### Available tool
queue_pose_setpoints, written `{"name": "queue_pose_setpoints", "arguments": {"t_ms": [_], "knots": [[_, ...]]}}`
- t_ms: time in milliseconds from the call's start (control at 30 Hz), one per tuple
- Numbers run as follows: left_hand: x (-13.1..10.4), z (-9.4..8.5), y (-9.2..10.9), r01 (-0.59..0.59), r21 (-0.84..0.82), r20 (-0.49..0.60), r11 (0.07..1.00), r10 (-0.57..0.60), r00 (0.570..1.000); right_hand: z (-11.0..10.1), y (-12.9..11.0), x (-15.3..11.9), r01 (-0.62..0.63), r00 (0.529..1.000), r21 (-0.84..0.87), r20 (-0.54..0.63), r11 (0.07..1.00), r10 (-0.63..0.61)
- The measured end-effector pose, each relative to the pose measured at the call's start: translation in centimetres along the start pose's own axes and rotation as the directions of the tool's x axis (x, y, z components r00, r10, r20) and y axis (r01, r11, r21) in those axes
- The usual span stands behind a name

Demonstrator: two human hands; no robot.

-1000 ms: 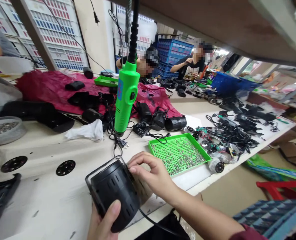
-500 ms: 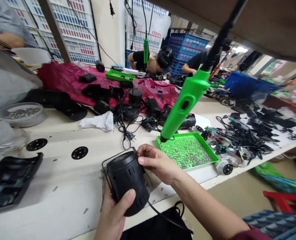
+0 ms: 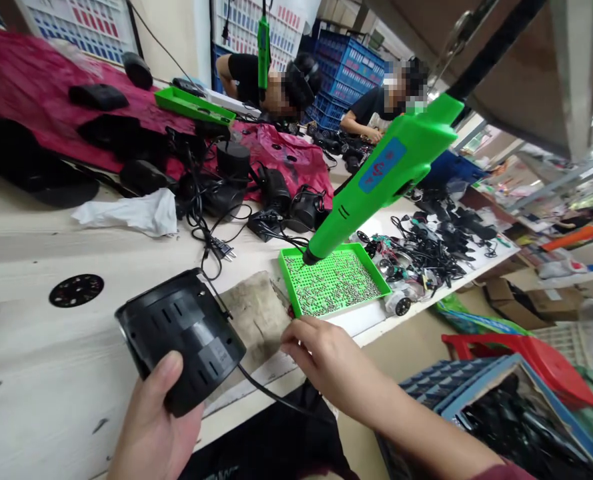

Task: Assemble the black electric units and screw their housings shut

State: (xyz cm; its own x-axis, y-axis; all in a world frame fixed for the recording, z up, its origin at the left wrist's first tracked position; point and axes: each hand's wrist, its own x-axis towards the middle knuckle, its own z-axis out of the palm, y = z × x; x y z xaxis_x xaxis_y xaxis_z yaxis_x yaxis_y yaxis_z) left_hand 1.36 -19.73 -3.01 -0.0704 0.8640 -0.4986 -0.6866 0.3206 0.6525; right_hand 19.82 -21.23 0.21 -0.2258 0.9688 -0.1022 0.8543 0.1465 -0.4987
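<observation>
Away from the black housing (image 3: 191, 333) now, the right hand (image 3: 321, 357) curls beside the green tray (image 3: 287, 280) (whether it pinches anything, I cannot tell). The left hand (image 3: 159, 423) grasps the black housing; 1 green screwdriver (image 3: 383, 183) slants over the tray's screws (image 3: 326, 290).

A crumpled white cloth (image 3: 149, 213) is laid near a magenta sheet (image 3: 36, 87) at left; blue crates (image 3: 347, 65) are stacked at the far side.
</observation>
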Motion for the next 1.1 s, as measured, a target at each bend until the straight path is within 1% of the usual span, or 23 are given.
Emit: {"name": "queue_pose_setpoints", "arguments": {"t_ms": [67, 167, 233, 333, 433, 500, 567, 600, 667, 733, 767, 867, 967, 1033, 1100], "knots": [[0.0, 0.0, 0.0, 0.001, 0.012, 0.004, 1.0, -0.001, 1.0, 0.4, 0.2, -0.8, -0.049, 0.995, -0.172, 0.077, 0.984, 0.063], [-0.2, -0.1, -0.1, -0.001, 0.004, -0.003, 1.0, 0.001, 1.0, 1.3, 0.4, -0.7, -0.07, 0.984, -0.28, 0.137, 0.957, 0.112], [-0.5, -0.1, -0.1, 0.021, -0.016, -0.006, 1.0, -0.021, 1.0, 1.8, 0.6, -0.4, -0.07, 0.984, -0.292, 0.135, 0.954, 0.113], [-0.7, -0.1, 0.0, 0.086, -0.037, -0.025, 0.996, -0.087, 0.996, 2.0, 0.8, -0.1, -0.05, 0.988, -0.278, 0.126, 0.959, 0.088], [-0.6, 0.0, 0.2, 0.076, -0.059, -0.064, 0.995, -0.08, 0.995, 1.9, 1.0, -0.2, -0.049, 0.99, -0.261, 0.115, 0.964, 0.081], [-0.6, 0.0, 0.3, 0.073, -0.07, -0.058, 0.995, -0.077, 0.995, 1.5, 0.9, -0.2, -0.06, 0.99, -0.251, 0.11, 0.966, 0.09], [-0.4, -0.1, 0.3, 0.092, -0.068, -0.048, 0.993, -0.095, 0.994, 1.1, 0.6, 0.0, -0.052, 0.993, -0.205, 0.09, 0.977, 0.072], [-0.3, -0.3, 0.3, 0.102, -0.068, -0.045, 0.992, -0.105, 0.993, 0.8, 0.4, 0.2, -0.025, 0.998, -0.159, 0.059, 0.987, 0.035], [-0.1, -0.6, 0.2, 0.115, -0.069, -0.047, 0.991, -0.119, 0.992, 0.4, -0.2, 0.7, 0.075, 0.996, -0.052, -0.044, 0.996, -0.077], [0.3, -1.0, 0.0, 0.139, -0.072, -0.033, 0.988, -0.142, 0.989, 0.0, -1.0, 1.4, 0.196, 0.969, 0.014, -0.153, 0.98, -0.192], [0.5, -1.2, -0.1, 0.149, -0.077, -0.018, 0.986, -0.151, 0.988, -0.1, -1.4, 1.8, 0.242, 0.955, 0.02, -0.182, 0.97, -0.234], [0.8, -1.7, -0.4, 0.162, -0.083, 0.015, 0.983, -0.162, 0.987, 0.0, -2.6, 3.0, 0.326, 0.927, 0.016, -0.203, 0.945, -0.316], [0.8, -1.7, -0.5, 0.13, -0.054, 0.029, 0.99, -0.129, 0.991, 0.3, -3.3, 4.0, 0.338, 0.927, 0.034, -0.186, 0.94, -0.326], [0.6, -1.5, -0.4, 0.109, -0.043, 0.035, 0.993, -0.107, 0.994, 0.5, -3.3, 4.6, 0.338, 0.933, 0.1, -0.17, 0.936, -0.318], [0.4, -1.2, -0.2, 0.098, -0.054, 0.041, 0.994, -0.096, 0.995, 0.6, -2.9, 5.2, 0.342, 0.937, 0.247, -0.157, 0.907, -0.311]]}}
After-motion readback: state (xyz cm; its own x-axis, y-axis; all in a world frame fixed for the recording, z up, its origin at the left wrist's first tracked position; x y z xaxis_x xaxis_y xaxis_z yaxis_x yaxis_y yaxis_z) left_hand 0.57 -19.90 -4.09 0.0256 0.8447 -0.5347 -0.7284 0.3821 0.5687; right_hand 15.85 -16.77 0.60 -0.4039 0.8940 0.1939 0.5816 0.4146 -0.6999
